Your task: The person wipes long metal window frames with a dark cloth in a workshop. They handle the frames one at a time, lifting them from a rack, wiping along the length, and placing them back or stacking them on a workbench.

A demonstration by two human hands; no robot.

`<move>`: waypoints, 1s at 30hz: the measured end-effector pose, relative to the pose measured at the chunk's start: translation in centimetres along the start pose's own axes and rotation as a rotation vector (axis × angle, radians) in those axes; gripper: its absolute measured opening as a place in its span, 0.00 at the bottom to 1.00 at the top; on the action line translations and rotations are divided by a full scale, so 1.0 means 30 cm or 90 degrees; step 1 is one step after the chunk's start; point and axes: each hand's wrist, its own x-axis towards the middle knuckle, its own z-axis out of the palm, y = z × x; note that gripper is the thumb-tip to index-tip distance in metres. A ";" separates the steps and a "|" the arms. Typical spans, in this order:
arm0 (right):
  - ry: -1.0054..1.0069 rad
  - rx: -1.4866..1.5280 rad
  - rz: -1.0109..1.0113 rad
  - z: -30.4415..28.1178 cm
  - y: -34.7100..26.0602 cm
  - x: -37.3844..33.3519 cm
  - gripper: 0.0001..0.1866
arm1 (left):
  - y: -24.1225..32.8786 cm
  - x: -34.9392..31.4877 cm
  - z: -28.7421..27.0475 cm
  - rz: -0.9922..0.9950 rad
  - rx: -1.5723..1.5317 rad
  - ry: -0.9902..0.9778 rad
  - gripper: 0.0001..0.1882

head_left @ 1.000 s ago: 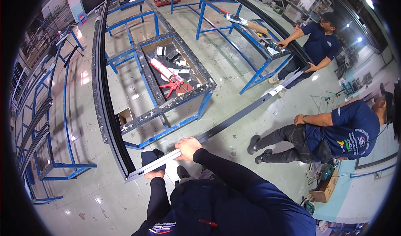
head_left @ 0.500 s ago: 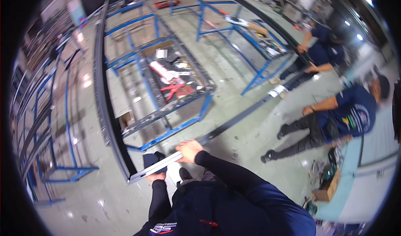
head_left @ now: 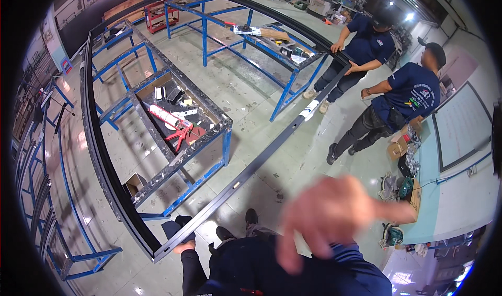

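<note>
A large dark metal frame (head_left: 246, 174) spans the view, its near bar running from the close left corner up to the far right. Under that bar, close to the corner, my left hand (head_left: 184, 245) is closed around the frame's edge. A dark cloth-like piece (head_left: 177, 227) lies beside those fingers, partly covered by the bar. My right hand (head_left: 329, 217) is raised in front of my body, off the frame and blurred; its fingers hang loosely apart and nothing shows in them. A co-worker's hands (head_left: 345, 58) touch the far right corner of the frame.
Inside the frame stands a blue-legged workbench (head_left: 226, 139) with a red caulking gun (head_left: 180, 135) in its tray. Another blue stand (head_left: 285, 94) carries tools. A second person (head_left: 405, 94) stands at right, near boxes (head_left: 397, 148). Blue racks (head_left: 86, 257) line the left side.
My right hand has let go of the near bar and come up toward the right. My left hand keeps its grip. The view has shifted, and the co-workers appear more upright.
</note>
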 end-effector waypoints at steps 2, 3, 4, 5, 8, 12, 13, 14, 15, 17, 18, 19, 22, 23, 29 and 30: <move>-0.085 -0.033 -0.010 0.064 -0.079 0.067 0.35 | -0.005 -0.023 0.013 0.007 0.000 0.032 0.23; -0.070 -0.028 -0.041 0.080 -0.073 0.146 0.33 | -0.004 -0.025 0.018 0.004 0.009 0.013 0.23; -0.063 -0.042 -0.038 0.097 -0.082 0.160 0.32 | -0.007 -0.029 0.015 -0.001 0.017 -0.006 0.23; -0.057 -0.055 -0.036 0.109 -0.087 0.164 0.31 | -0.011 -0.030 0.014 -0.005 0.024 -0.023 0.22; -0.057 -0.071 -0.026 0.111 -0.094 0.160 0.30 | -0.026 -0.053 0.042 0.006 0.028 -0.013 0.24; -0.038 -0.094 -0.021 0.120 -0.097 0.150 0.29 | -0.035 -0.096 0.068 0.012 0.027 -0.012 0.24; -0.029 -0.092 -0.023 0.122 -0.093 0.151 0.28 | -0.036 -0.094 0.065 0.014 0.032 -0.012 0.24; -0.019 -0.090 -0.025 0.122 -0.090 0.151 0.28 | -0.035 -0.089 0.065 0.010 0.029 -0.006 0.24; -0.018 -0.092 -0.025 0.118 -0.087 0.152 0.27 | -0.035 -0.086 0.063 0.006 0.026 0.002 0.24; -0.023 -0.090 -0.036 0.111 -0.089 0.147 0.26 | -0.023 -0.083 0.058 0.011 0.028 0.018 0.25; -0.035 -0.086 -0.031 0.109 -0.091 0.145 0.26 | -0.016 -0.084 0.053 0.015 0.020 0.003 0.24; -0.045 -0.089 -0.020 0.108 -0.097 0.148 0.26 | -0.021 -0.072 0.047 0.012 0.015 -0.012 0.23; -0.020 -0.090 -0.016 0.122 -0.096 0.144 0.27 | -0.020 -0.045 0.024 0.008 0.019 -0.042 0.22; -0.001 -0.091 -0.018 0.128 -0.093 0.136 0.28 | -0.021 -0.058 0.027 0.005 0.023 -0.043 0.23; 0.096 -0.157 -0.033 0.062 -0.058 0.032 0.24 | -0.020 -0.079 0.055 0.023 0.021 0.007 0.26; 0.167 -0.187 -0.014 0.026 -0.038 -0.011 0.24 | -0.011 -0.078 0.055 0.031 0.016 0.027 0.27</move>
